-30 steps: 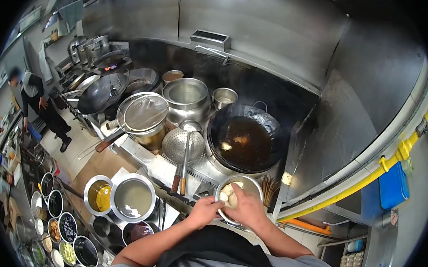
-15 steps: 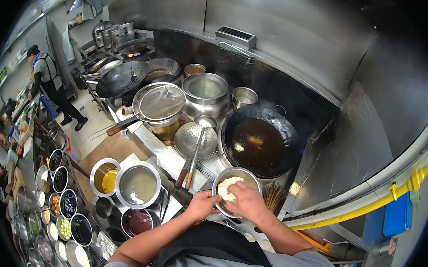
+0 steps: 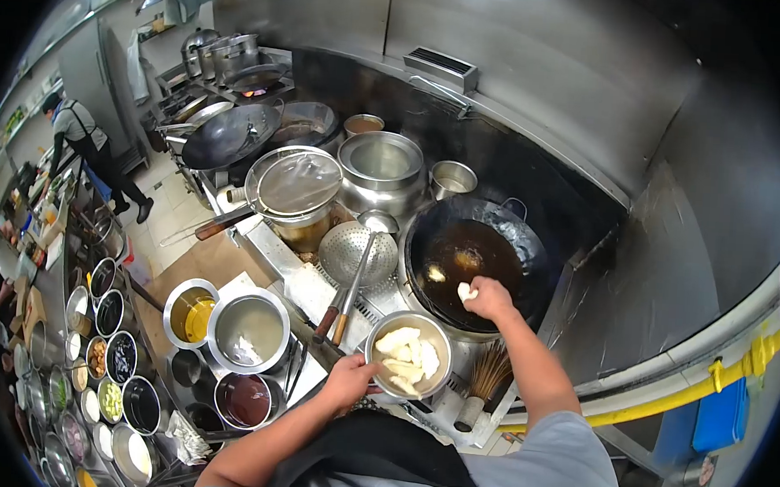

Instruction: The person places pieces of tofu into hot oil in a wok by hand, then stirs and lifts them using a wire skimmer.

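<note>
My left hand [image 3: 349, 382] grips the near-left rim of a steel bowl [image 3: 445, 350], which holds several pale, coated food pieces [image 3: 400, 357]. Over the near edge of a dark wok [image 3: 524, 237], my right hand [image 3: 488, 299] pinches one pale food piece [image 3: 466, 292] in its fingertips. Dark oil [image 3: 483, 240] fills the bottom of the wok. A golden piece [image 3: 436, 272] floats in it, and a second browned patch shows farther back. The exact kind of food cannot be made out.
Left of the wok lie a perforated skimmer [image 3: 347, 252] and a ladle [image 3: 376, 222]. A mesh strainer [image 3: 298, 184] rests on a pot. A bamboo brush [image 3: 485, 381] stands right of the bowl. A co-worker [image 3: 86, 144] stands far left.
My right hand has left the bowl and moved up and right over the wok with a pale piece. The bowl has shifted slightly down-left, baring the pieces inside.
</note>
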Demonstrator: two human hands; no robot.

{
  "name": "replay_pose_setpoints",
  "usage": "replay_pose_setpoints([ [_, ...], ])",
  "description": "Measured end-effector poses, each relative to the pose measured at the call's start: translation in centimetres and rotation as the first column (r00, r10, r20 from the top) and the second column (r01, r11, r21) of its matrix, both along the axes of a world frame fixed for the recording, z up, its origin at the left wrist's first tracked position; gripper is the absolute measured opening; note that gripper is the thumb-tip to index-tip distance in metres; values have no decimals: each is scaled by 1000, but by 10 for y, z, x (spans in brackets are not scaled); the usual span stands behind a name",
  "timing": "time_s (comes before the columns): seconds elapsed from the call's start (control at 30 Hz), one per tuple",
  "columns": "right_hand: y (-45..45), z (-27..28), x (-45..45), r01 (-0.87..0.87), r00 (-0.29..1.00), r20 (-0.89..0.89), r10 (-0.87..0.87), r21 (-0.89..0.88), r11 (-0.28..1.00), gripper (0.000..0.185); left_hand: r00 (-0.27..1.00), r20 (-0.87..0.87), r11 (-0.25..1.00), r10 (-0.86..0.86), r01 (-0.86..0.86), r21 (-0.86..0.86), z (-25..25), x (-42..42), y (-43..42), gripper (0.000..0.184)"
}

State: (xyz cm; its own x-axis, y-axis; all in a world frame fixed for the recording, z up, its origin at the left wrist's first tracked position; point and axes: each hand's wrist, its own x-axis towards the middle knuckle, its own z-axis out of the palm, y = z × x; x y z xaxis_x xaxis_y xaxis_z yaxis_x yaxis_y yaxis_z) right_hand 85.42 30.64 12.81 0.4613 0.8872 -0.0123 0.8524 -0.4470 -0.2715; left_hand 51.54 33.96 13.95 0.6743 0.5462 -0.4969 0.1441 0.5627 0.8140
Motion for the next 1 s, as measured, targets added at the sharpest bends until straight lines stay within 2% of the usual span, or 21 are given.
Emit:
replay_pose_setpoints([
  [0.03,4,-11,6,9,1000,29,-6,-117,993,27,1000,-28,1000,0,-1,-19,1,-6,-1,19],
  [0.07,11,-29,21,-5,999,32,9,-122,993,27,998,-56,999,0,-2,-38,0,-12,-1,19],
  [0.13,17,-63,53,135,961,247,-126,-18,991,25,999,-50,1000,12,-13,-9,-7,-21,0,18],
  [0.17,19,-51,57,164,949,256,-185,104,981,23,998,-55,999,32,-33,-3,-7,-26,0,18],
  [0.23,23,8,54,196,925,247,-289,342,919,20,997,-49,998,61,-62,-15,-10,-35,3,17],
  [0.3,17,79,29,-2,883,372,-287,614,789,14,997,-45,997,65,-67,-39,-8,-39,7,16],
  [0.33,10,112,9,-18,908,325,-265,662,749,15,997,-51,997,61,-63,-42,-6,-40,8,16],
  [0.37,1,138,-10,-22,935,275,-223,674,739,18,997,-55,997,52,-55,-47,-7,-40,9,16],
  [0.4,-8,162,-39,61,968,140,-207,672,738,20,999,-39,999,35,-36,-30,-10,-38,11,16],
  [0.47,-27,189,-96,152,988,-107,-111,547,823,20,1000,-16,1000,1,-1,-19,-13,-36,9,15],
  [0.53,-43,181,-147,70,962,-270,35,370,926,20,998,-13,998,-62,62,13,-11,-33,9,15],
  [0.6,-53,143,-179,-195,957,-194,216,122,973,26,994,-36,994,-107,108,14,-6,-30,6,15],
  [0.67,-57,84,-197,-358,934,89,347,211,910,32,981,19,978,-193,191,85,-13,-26,4,14],
  [0.7,-57,73,-205,-310,950,94,298,177,934,34,966,37,954,-257,247,172,-17,-25,3,14],
  [0.73,-57,64,-209,-263,963,101,250,143,954,35,961,48,950,-271,259,177,-15,-25,1,14],
  [0.8,-64,48,-207,-249,961,172,215,204,947,37,944,47,928,-327,312,203,-10,-23,-1,15],
  [0.83,-68,47,-205,-245,962,172,214,189,951,37,943,64,939,-326,315,135,-12,-22,-1,18],
  [0.87,-71,49,-202,-244,962,168,215,176,954,37,942,68,938,-329,317,141,-12,-21,-1,18],
  [0.93,-75,60,-193,-212,970,164,178,221,952,33,964,48,962,-261,263,-65,-13,-20,0,18],
  [1.0,-66,77,-173,91,996,-64,-67,514,853,34,965,36,964,-259,261,-52,-22,-21,1,19],
])
